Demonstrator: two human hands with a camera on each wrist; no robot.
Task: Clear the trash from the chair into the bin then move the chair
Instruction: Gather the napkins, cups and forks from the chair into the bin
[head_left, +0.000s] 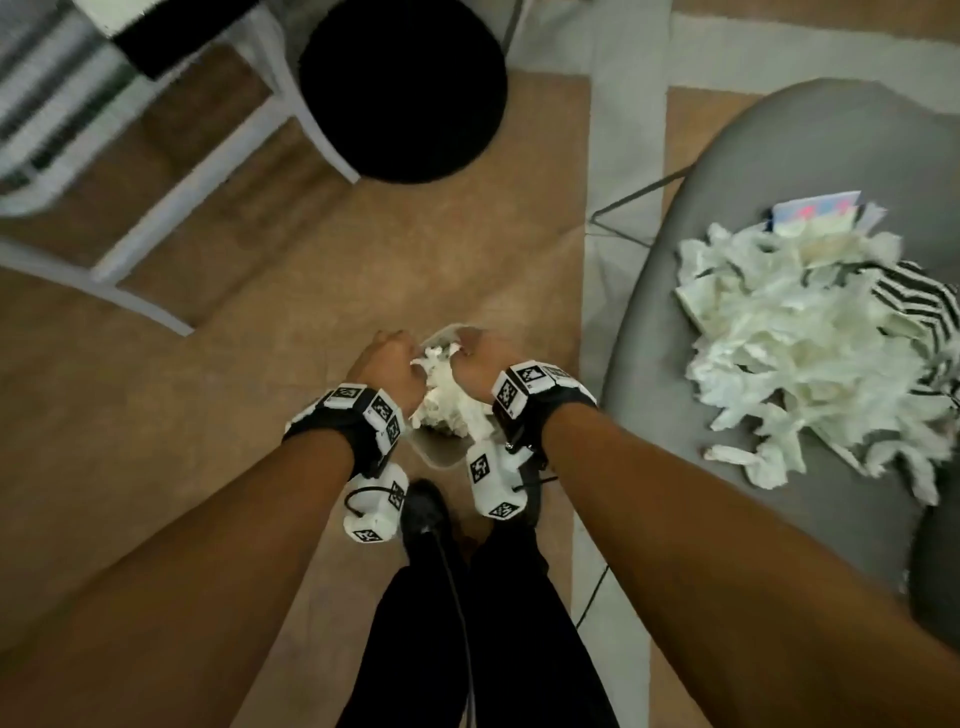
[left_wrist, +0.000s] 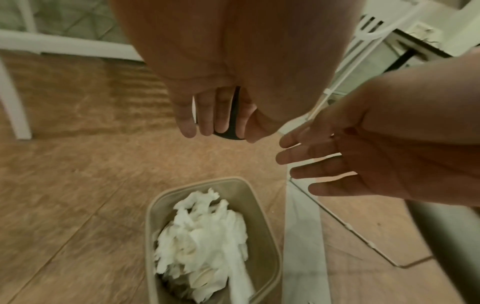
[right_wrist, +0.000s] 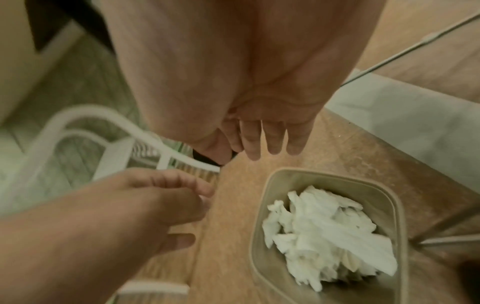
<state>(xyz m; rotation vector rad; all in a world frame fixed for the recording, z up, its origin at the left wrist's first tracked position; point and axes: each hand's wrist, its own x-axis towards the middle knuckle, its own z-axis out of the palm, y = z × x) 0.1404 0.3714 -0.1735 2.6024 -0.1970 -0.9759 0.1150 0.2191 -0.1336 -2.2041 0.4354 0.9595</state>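
Observation:
A beige bin (head_left: 441, 460) stands on the wooden floor in front of my feet, with crumpled white paper (head_left: 447, 395) piled inside. Both hands hover just above it. My left hand (head_left: 387, 358) is empty, its fingers (left_wrist: 202, 121) pointing down. My right hand (head_left: 480, 353) is empty too, with its fingers (left_wrist: 306, 156) spread. The wrist views show the bin (left_wrist: 155, 205) (right_wrist: 350, 183) and the paper (left_wrist: 205, 232) (right_wrist: 319, 230) below both hands. To the right, the grey chair (head_left: 779, 156) holds a large heap of white paper trash (head_left: 800, 353), a striped piece (head_left: 914, 291) and a coloured packet (head_left: 815, 215).
A round black stool (head_left: 402, 88) stands on the floor ahead. A white furniture frame (head_left: 208, 171) crosses the upper left. The chair's thin wire leg (head_left: 639, 192) reaches toward the bin. My black shoe (head_left: 423, 514) is just behind the bin.

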